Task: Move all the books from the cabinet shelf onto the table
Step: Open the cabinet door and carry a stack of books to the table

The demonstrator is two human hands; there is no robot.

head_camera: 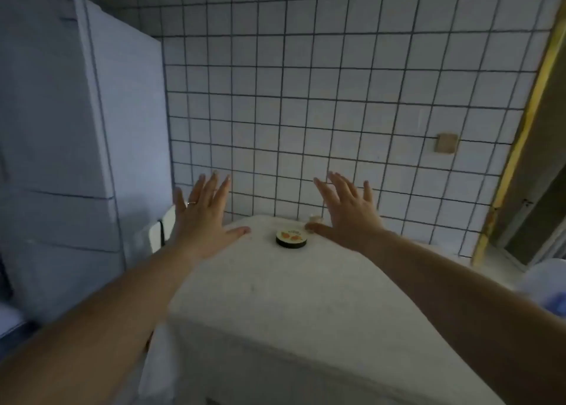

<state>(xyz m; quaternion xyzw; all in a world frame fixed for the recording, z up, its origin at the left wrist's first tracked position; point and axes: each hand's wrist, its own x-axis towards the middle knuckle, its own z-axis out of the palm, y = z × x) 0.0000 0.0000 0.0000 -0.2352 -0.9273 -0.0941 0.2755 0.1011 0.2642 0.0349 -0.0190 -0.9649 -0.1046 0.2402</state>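
White-tiled wall behind a pale table [275, 297]; I see no books and no cabinet shelf from the head camera, so nothing looks moved.
Left hand [202, 221] and right hand [346, 218] hover spread and empty; round tin [291, 238] between them, label unreadable.

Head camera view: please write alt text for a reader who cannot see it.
Two bare hands, left and right, reach forward with fingers spread, holding nothing, above a white table. A small round tin sits on the table between them, before a white tiled wall; a white refrigerator stands left.
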